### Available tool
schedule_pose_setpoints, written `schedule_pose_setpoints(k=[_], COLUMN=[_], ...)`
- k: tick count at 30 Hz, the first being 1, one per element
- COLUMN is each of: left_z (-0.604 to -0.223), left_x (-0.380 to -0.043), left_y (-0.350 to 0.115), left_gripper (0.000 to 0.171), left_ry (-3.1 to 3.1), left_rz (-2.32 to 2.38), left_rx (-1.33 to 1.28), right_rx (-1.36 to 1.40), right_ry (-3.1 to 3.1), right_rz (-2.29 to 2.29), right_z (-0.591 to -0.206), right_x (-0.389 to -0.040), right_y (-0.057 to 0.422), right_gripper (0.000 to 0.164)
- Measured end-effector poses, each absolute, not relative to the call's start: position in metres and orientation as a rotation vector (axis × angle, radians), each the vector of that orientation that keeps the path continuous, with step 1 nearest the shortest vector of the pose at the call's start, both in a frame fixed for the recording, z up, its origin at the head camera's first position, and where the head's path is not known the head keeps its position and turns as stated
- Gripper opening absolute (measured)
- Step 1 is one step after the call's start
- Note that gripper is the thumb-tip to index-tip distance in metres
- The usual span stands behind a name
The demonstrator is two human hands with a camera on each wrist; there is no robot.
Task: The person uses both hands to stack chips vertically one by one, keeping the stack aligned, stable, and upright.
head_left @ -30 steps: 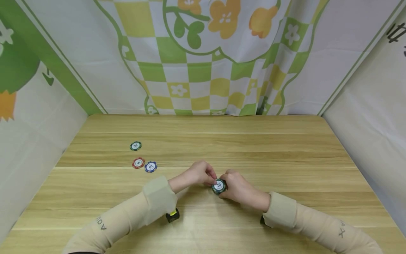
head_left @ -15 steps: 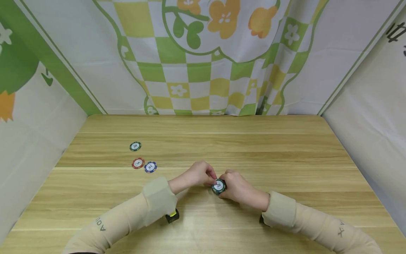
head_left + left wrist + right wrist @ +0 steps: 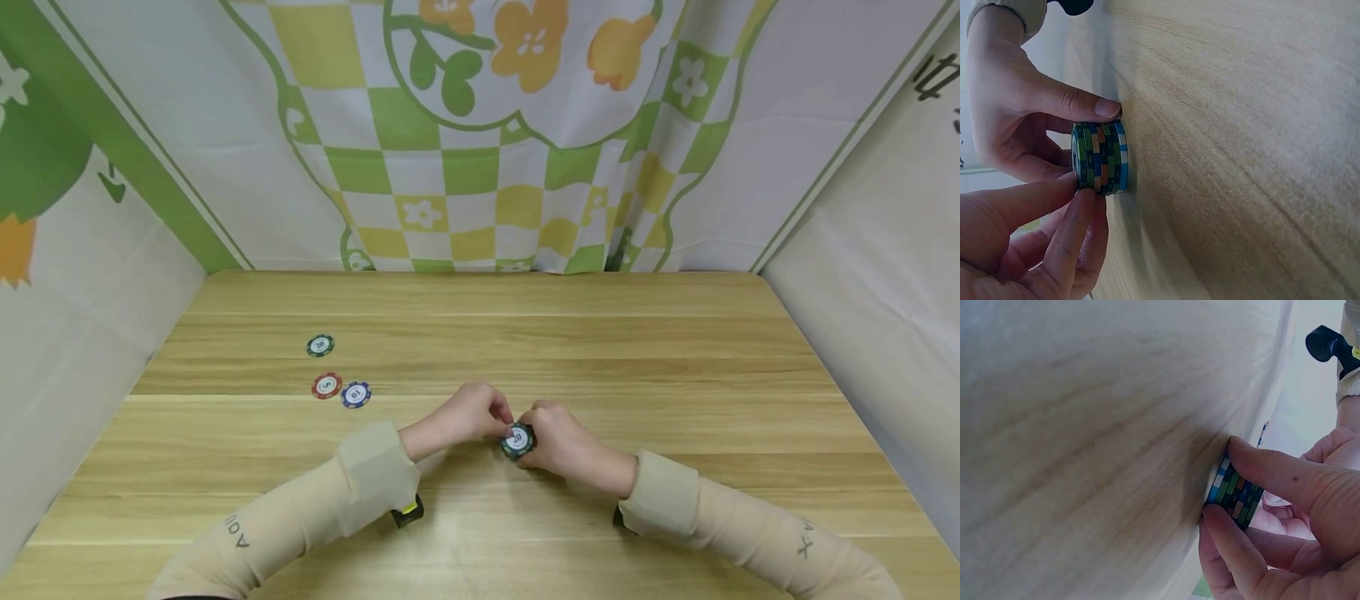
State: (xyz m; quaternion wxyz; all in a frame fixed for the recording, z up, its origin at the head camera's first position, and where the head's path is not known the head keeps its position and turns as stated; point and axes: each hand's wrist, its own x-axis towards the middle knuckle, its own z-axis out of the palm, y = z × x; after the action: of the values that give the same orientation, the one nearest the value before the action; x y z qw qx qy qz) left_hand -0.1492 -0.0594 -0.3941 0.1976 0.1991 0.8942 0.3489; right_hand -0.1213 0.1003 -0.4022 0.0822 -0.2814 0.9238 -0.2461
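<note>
A short stack of poker chips [image 3: 519, 450] stands on the table in front of the person, with a green chip marked 20 on top. The left wrist view shows its side [image 3: 1100, 156]: mostly green and dark chips, with a light-blue one at the bottom against the wood. From the right, the right hand [image 3: 566, 439] grips the stack between thumb and fingers, low on its sides. The left hand [image 3: 471, 412] comes from the left and pinches the stack's upper edge, thumb tip on the top chip and fingertips at the rim.
On the wooden table [image 3: 660, 333] farther left lie three single chips: a green 20 chip [image 3: 320, 346], a red 5 chip [image 3: 327, 386] and a blue 10 chip [image 3: 356, 395]. A patterned curtain [image 3: 480, 167] hangs along the back edge.
</note>
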Motion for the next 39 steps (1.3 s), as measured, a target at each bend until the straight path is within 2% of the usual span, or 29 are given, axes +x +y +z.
schedule_pose_setpoints(k=[10, 18, 32, 39], left_z=[-0.386, -0.38, -0.375, -0.374], left_x=[-0.145, -0.149, -0.151, -0.152], left_y=[-0.062, -0.075, -0.114, -0.136], left_gripper=[0.01, 0.023, 0.015, 0.013], left_ry=[2.554, 2.666, 2.696, 2.741], left_rz=[0.848, 0.5, 0.206, 0.163], left_rx=[0.644, 0.975, 1.283, 1.212], right_rx=[-0.808, -0.79, -0.775, -0.804], right_ry=[2.745, 2.748, 2.714, 2.727], right_rz=[-0.749, -0.738, -0.727, -0.733], right_z=[-0.401, -0.402, -0.401, -0.401], right_x=[-0.122, -0.121, -0.12, -0.12], right_y=[0.101, 0.101, 0.1, 0.1], right_gripper=[0.033, 0.035, 0.034, 0.033])
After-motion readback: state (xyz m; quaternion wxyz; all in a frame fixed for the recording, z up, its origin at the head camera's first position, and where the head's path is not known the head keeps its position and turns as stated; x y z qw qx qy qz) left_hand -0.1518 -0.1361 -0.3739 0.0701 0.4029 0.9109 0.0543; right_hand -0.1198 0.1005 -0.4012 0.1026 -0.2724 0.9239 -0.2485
